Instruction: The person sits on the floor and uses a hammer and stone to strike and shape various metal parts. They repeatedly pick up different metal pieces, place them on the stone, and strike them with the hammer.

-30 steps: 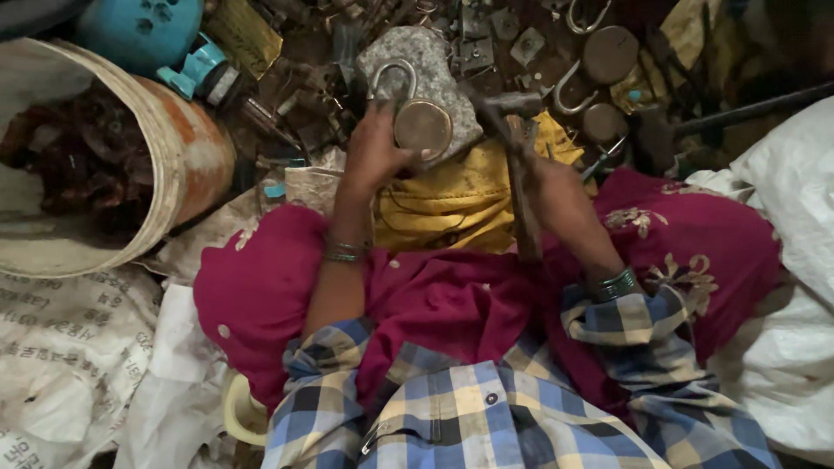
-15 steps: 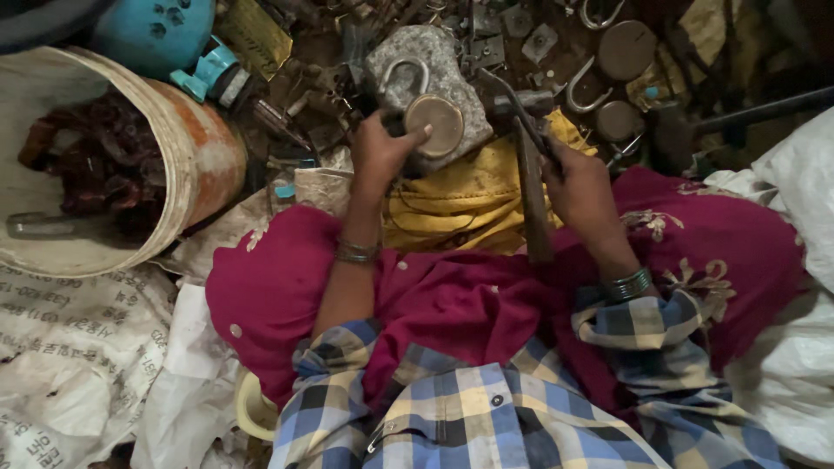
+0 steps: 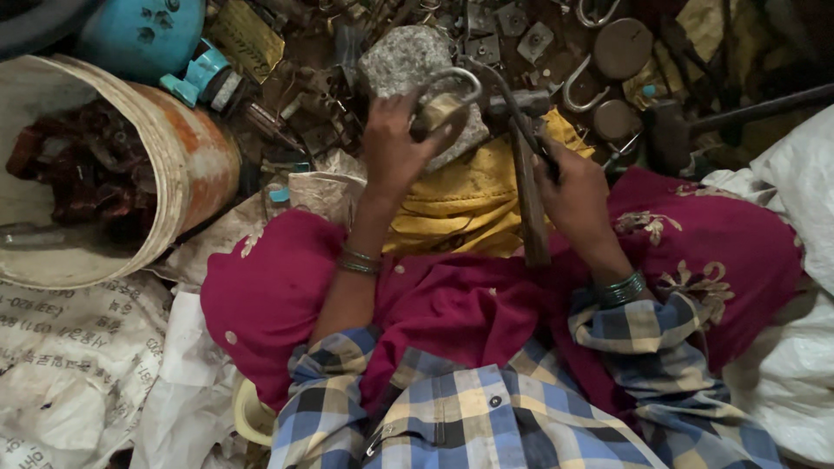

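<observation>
Two hands at work, w/ clutter all round; items listed left to right.

1. Crumpled white printed sacking (image 3: 61, 365), bottom left, on the floor by your knee.
2. Round white-and-orange rusted bucket (image 3: 187, 161), tipped on its side, mouth facing left; dark reddish scrap metal pieces (image 3: 78, 169) inside.
3. Teal-blue rounded plastic vessel (image 3: 143, 30), top left, w/ a lighter blue cap (image 3: 200, 76) at its lower right, just above the bucket.
4. Your left hand (image 3: 393, 143), green bangles at the wrist. Clenched on a round brass-coloured padlock w/ steel shackle (image 3: 445, 104), held against the rock; shackle loop arches up over the lock body.
5. Grey speckled rough rock (image 3: 404, 56), directly behind the lock, resting on the yellow folded cloth (image 3: 460, 204) over your lap.
6. Wooden-handled hammer w/ dark metal head (image 3: 528, 195): handle runs down toward your lap, head up beside the lock, just right of it.
7. Your right hand (image 3: 578, 187), bangles at the wrist too. Closed round the hammer handle, upper part; a thin dark rod seems held along w/ it — can't tell what it is.
8. More round padlocks w/ open shackles (image 3: 621, 48), top right, lying among small metal plates and scrap.
9. White sacking (image 3: 799, 200), far right edge.
</observation>
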